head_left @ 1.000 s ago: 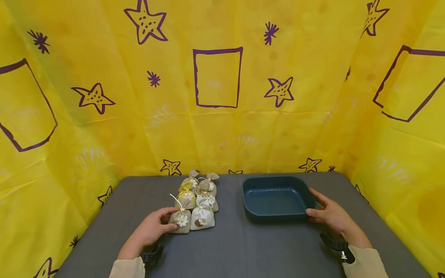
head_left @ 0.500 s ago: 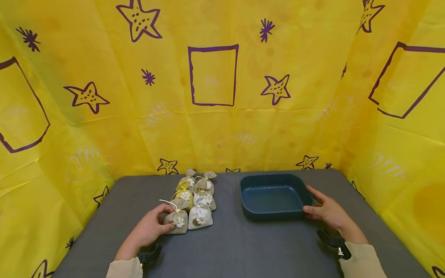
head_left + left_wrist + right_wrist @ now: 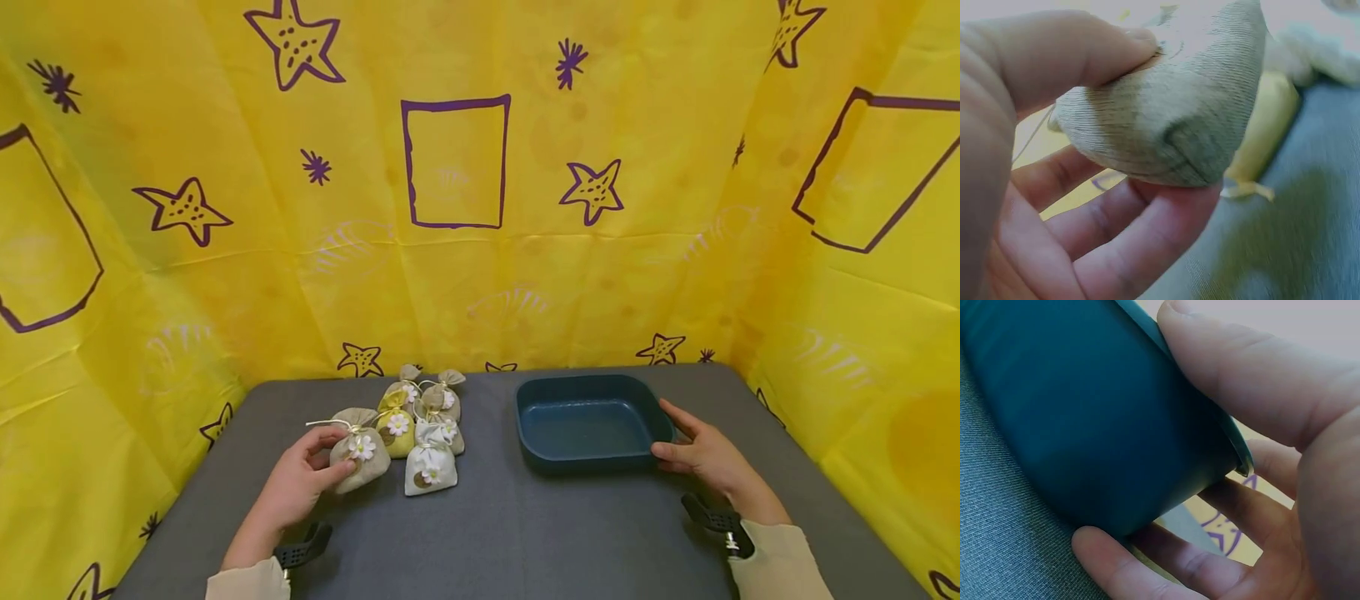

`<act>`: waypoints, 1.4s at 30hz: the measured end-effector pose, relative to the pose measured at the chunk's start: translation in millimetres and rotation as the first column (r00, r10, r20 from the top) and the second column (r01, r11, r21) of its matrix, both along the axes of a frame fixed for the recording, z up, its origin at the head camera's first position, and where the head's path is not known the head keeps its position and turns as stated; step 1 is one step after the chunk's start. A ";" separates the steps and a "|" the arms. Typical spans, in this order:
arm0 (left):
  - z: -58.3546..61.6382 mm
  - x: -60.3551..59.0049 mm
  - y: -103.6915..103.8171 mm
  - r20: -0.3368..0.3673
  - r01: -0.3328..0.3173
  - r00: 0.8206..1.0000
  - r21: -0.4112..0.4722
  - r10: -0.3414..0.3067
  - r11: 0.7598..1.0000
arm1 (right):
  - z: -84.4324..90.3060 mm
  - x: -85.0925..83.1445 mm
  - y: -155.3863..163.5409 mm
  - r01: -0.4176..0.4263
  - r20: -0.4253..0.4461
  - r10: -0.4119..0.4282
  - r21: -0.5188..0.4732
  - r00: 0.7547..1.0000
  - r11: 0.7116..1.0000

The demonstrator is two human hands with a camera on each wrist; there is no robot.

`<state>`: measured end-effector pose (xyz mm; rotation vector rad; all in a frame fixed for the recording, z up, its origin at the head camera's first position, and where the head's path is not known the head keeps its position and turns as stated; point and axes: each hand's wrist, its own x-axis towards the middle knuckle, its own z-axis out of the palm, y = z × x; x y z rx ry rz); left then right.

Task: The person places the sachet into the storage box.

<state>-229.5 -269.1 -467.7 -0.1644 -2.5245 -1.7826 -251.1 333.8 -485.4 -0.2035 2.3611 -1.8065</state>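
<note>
So there's a yellow backdrop with purple stars filling the whole top of the frame, and a grey bench across the bottom. Right of centre sits a dark teal tray; the right hand is clamped on its near right corner, thumb over the rim. Left of centre is a bunch of little daisy sachets. The left hand pinches a beige sachet, tilted, just left of the bunch.
</note>
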 end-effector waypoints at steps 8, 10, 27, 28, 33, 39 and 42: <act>20.8 2.0 15.2 -0.052 -0.039 0.998 0.008 0.040 0.999 | 3.0 0.0 0.5 0.032 0.000 -0.032 -0.005 0.999 0.999; 25.8 2.3 21.6 -0.083 -0.041 0.996 0.003 0.041 0.999 | 3.3 0.5 0.2 0.040 0.001 -0.040 -0.005 0.999 0.999; 68.0 -16.8 105.6 -0.141 0.101 0.984 -0.034 -0.105 0.994 | 2.7 -0.9 -1.3 0.045 0.009 -0.044 -0.019 0.999 0.999; 69.8 -20.3 112.4 -0.139 0.111 0.984 -0.031 -0.114 0.993 | 2.0 -0.8 -0.8 0.045 0.009 -0.045 -0.020 0.999 0.999; 72.2 -38.3 146.8 -0.121 0.143 0.982 -0.005 -0.143 0.990 | -0.5 -0.2 1.1 0.048 0.012 -0.048 -0.020 0.999 0.999; 66.9 -54.7 185.9 -0.131 0.169 0.977 -0.008 -0.169 0.986 | -1.3 0.7 1.2 0.054 0.011 -0.054 -0.014 0.998 0.998; 63.0 -60.9 203.8 -0.131 0.192 0.973 -0.018 -0.193 0.981 | -1.6 1.8 0.0 0.050 0.013 -0.049 -0.016 0.999 0.999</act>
